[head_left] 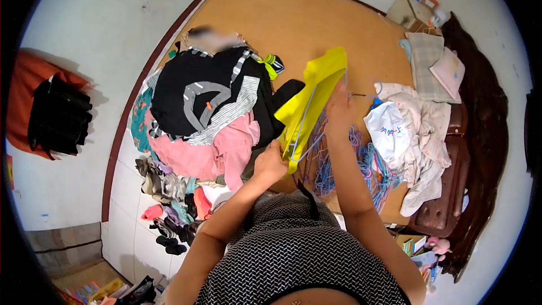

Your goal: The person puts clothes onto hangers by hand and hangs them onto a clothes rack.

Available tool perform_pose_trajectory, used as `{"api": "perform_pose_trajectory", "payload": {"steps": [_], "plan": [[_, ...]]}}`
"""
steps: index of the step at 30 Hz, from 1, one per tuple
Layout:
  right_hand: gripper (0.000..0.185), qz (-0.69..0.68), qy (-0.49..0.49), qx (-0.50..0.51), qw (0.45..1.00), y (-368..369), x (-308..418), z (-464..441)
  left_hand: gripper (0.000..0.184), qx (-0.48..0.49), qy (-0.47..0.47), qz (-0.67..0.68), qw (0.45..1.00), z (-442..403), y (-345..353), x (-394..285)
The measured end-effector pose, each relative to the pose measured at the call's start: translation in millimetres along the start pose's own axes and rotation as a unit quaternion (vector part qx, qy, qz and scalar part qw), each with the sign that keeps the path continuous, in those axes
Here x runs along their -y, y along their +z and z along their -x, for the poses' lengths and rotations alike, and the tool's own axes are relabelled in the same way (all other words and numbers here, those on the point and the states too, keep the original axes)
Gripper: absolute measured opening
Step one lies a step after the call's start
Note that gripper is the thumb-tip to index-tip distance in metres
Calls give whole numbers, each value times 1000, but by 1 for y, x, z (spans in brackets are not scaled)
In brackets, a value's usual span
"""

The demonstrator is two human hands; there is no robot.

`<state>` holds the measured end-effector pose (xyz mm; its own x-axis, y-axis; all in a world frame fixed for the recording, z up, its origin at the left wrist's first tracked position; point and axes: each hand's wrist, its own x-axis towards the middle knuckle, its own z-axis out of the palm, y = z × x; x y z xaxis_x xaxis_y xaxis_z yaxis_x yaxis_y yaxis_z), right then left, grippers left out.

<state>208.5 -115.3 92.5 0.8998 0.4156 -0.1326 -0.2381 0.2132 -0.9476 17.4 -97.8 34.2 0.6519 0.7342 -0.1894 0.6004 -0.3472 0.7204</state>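
A bright yellow garment (326, 66) hangs stretched between my two hands, with a light blue hanger (306, 114) lying along it. My left hand (271, 164) is closed on the garment's near end, close to the middle of the hanger. At the far right edge, my right hand (340, 103) is closed around the garment by the hanger's corner; its fingertips are partly hidden. Below the right forearm lies a heap of blue and pink hangers (370, 172). To the left of my hands rises a pile of clothes, with a black garment (175, 87) over a pink one (189, 155).
The pile rests on a tan bed surface (282, 14). Socks and small clothes (169, 192) lie at its near left edge. On the right are a white bag (389, 127), pale fabric (432, 141), pillows (426, 59) and a dark carved headboard (480, 152).
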Motion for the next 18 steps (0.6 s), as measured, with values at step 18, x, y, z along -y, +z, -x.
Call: {"api": "perform_pose_trajectory", "payload": {"steps": [18], "plan": [[29, 344, -34, 323, 881, -72, 72, 20, 68, -218, 32, 38, 975, -40, -39, 12]]}}
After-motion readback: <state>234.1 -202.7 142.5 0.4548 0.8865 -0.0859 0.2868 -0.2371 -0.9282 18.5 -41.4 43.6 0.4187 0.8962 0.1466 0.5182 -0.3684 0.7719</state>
